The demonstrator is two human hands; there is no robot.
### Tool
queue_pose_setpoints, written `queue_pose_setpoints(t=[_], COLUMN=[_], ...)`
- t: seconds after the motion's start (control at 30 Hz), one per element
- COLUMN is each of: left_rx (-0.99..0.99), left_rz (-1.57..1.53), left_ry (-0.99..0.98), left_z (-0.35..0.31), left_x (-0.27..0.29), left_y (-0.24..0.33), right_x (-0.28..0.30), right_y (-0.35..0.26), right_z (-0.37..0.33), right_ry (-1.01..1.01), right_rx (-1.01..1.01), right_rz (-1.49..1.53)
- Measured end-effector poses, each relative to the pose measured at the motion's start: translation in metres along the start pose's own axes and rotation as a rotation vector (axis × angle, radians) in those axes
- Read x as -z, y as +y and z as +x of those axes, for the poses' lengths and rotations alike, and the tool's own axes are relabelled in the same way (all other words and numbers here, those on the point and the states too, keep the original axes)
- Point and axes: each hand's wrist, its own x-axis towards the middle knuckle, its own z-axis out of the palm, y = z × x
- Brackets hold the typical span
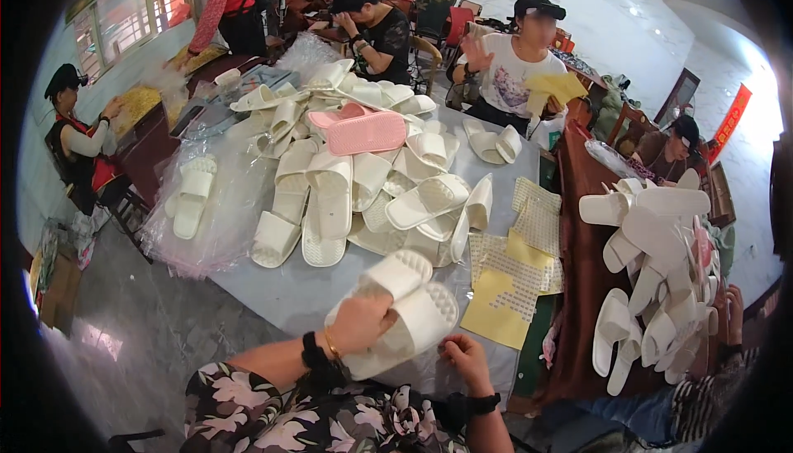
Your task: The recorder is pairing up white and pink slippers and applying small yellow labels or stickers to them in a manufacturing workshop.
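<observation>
**Left hand [361,322] grips a pair of white slide slippers [423,321]; right hand [467,362] just beside**

The left hand is closed on the pair, its fingers curled over the side-by-side slippers, their textured toe ends toward the upper right. The right hand, just below and to the right of the pair, has its fingers partly curled with the thumb close to them; whether it pinches something small, I cannot tell. Dark bands circle both wrists, and a gold-coloured bracelet [332,342] sits on the left one.

The pair is over the near edge of the grey worktop [289,296]. To its right lie overlapping yellow sticker sheets [494,321], some bearing rows of small labels. Beyond the pair spreads a large heap of white slippers [329,180], topped by pink slippers [368,133]. Left of the heap, another white pair [195,197] rests on clear plastic bags [235,226].

Farther right, a reddish-brown table [578,321] carries a second heap of white slippers [661,234]. Across the worktop, a co-worker in a white shirt [514,81] has one palm raised and a yellow sheet [555,87] at the other hand. More people sit or stand around the room.
</observation>
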Motion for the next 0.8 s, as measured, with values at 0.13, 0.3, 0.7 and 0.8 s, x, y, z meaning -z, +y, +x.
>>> queue_pose_setpoints(t=[0.13, 0.3, 0.7, 0.8], left_rx=[-0.055, 0.002, -0.059, -0.046], left_rz=[0.052, 0.19, 0.484, 0.514], left_ry=[0.165, 0.315, 0.171, 0.182], left_z=[0.082, 0.193, 0.18, 0.174], left_x=[0.04, 0.044, -0.021, -0.019], left_y=[0.004, -0.014, -0.081, -0.082], right_x=[0.0, 0.003, 0.168, 0.207], right_y=[-0.001, 0.003, -0.063, -0.074], right_z=[-0.003, -0.003, -0.115, -0.128], right_ry=[0.058, 0.088, 1.215, 1.436], right_rx=[-0.041, -0.023, 0.463, 0.513], right_rz=[0.027, 0.085, -0.448, -0.702])
